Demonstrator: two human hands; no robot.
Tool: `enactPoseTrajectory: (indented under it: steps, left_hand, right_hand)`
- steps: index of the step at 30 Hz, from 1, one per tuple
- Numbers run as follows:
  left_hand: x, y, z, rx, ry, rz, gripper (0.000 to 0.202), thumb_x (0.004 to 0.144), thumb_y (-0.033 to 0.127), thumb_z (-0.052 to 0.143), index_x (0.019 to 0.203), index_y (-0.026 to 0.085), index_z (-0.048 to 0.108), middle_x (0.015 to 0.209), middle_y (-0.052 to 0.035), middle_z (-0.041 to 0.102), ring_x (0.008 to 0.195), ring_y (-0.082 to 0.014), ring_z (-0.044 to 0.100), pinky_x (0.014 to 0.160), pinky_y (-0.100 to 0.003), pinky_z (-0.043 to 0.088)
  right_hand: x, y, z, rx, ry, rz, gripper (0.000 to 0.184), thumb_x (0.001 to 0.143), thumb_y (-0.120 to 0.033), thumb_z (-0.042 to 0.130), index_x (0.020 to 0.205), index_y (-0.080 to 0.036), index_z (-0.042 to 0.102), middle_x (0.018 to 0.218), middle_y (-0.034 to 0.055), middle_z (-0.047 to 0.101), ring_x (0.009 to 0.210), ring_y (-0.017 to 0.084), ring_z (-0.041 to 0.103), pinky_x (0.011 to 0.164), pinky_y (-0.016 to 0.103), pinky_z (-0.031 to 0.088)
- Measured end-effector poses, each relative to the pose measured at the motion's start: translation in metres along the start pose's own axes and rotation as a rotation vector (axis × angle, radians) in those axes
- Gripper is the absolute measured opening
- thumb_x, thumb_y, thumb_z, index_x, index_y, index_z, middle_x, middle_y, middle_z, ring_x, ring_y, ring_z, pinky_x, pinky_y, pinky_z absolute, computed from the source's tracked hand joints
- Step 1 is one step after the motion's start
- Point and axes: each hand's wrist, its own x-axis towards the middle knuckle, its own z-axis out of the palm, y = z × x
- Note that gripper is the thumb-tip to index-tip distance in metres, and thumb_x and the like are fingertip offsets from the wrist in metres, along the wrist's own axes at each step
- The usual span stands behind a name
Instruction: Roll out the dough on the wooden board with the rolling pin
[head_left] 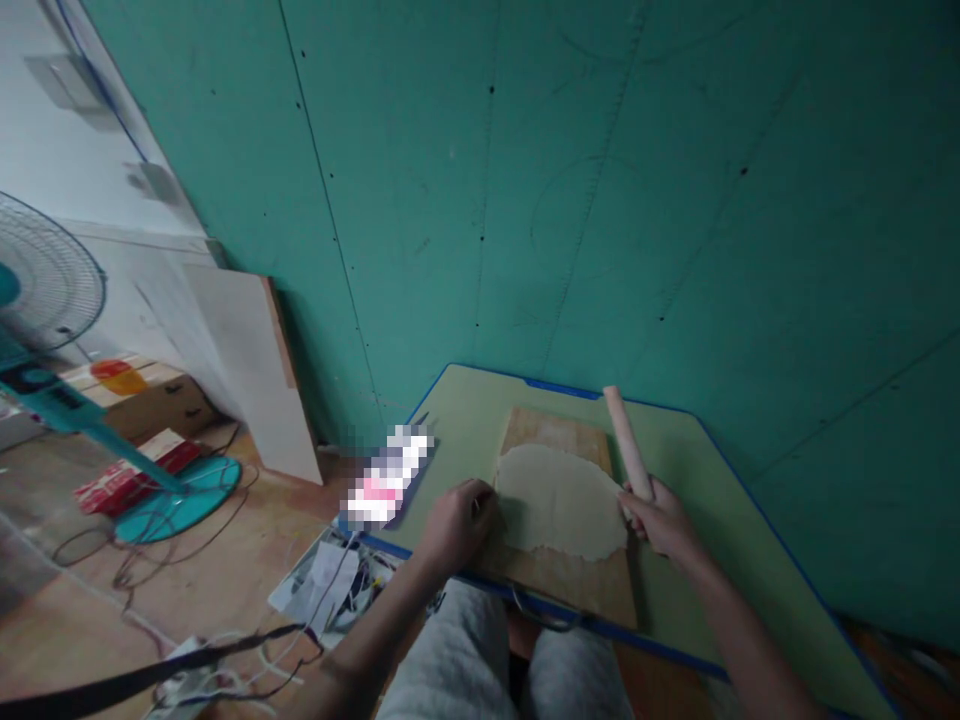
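A thin, pale sheet of dough with a ragged edge lies over a wooden board. At its left edge, my left hand is closed with curled fingers that seem to pinch the dough; the fingertips are partly hidden. My right hand grips the lower end of a light wooden rolling pin, which slants up and away above the table. The fingertips of that hand also meet the dough's right corner.
The board rests on a small yellow-green table with a blue rim, against a green wall. A blurred-out device stands at the table's left. A box of cables, a fan and a leaning panel are leftward.
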Motion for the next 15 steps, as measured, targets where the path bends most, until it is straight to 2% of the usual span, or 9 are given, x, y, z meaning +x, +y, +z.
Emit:
enactPoseTrajectory:
  steps: [5, 9, 11, 13, 15]
  left_hand:
    - [-0.004, 0.000, 0.008, 0.025, -0.004, -0.012, 0.020, 0.089, 0.023, 0.048, 0.074, 0.018, 0.059, 0.076, -0.0039, 0.063, 0.069, -0.0144, 0.057, 0.062, -0.024, 0.036]
    - [-0.004, 0.010, -0.009, -0.075, 0.008, -0.029, 0.035, 0.093, 0.038, 0.039, 0.069, 0.019, 0.055, 0.067, -0.0032, 0.059, 0.063, -0.0150, 0.054, 0.061, -0.027, 0.038]
    - [-0.012, 0.019, -0.025, -0.252, -0.003, 0.002, 0.043, 0.095, 0.045, 0.030, 0.082, 0.018, 0.061, 0.065, -0.0031, 0.060, 0.062, -0.0160, 0.056, 0.062, -0.029, 0.042]
    - [-0.027, 0.027, -0.043, -0.407, -0.015, 0.071, 0.048, 0.096, 0.047, 0.027, 0.108, 0.017, 0.062, 0.070, -0.0039, 0.064, 0.065, -0.0178, 0.058, 0.063, -0.031, 0.046]
    - [-0.047, 0.031, -0.060, -0.401, 0.008, 0.094, 0.049, 0.097, 0.049, 0.026, 0.112, 0.022, 0.063, 0.080, -0.0049, 0.068, 0.074, -0.0196, 0.061, 0.067, -0.033, 0.050]
  right_hand:
    - [-0.003, 0.000, -0.003, -0.006, -0.004, -0.018, 0.031, 0.056, -0.043, 0.057, 0.079, -0.023, 0.049, 0.041, -0.0086, 0.047, 0.035, 0.011, 0.045, 0.034, 0.021, 0.033]
    - [-0.005, -0.002, -0.003, 0.006, 0.004, -0.034, 0.031, 0.056, -0.044, 0.055, 0.079, -0.023, 0.050, 0.040, -0.0087, 0.047, 0.034, 0.011, 0.044, 0.033, 0.021, 0.033]
    - [-0.007, -0.003, -0.001, 0.033, -0.003, -0.065, 0.031, 0.056, -0.043, 0.056, 0.078, -0.023, 0.050, 0.040, -0.0093, 0.046, 0.034, 0.011, 0.045, 0.032, 0.021, 0.033]
    - [-0.009, -0.002, 0.000, 0.061, -0.010, -0.098, 0.028, 0.058, -0.042, 0.056, 0.078, -0.023, 0.049, 0.041, -0.0099, 0.045, 0.034, 0.010, 0.045, 0.032, 0.020, 0.033]
    - [-0.009, -0.001, 0.001, 0.068, 0.007, -0.094, 0.026, 0.058, -0.039, 0.057, 0.077, -0.023, 0.049, 0.043, -0.0099, 0.046, 0.034, 0.010, 0.045, 0.033, 0.019, 0.033]
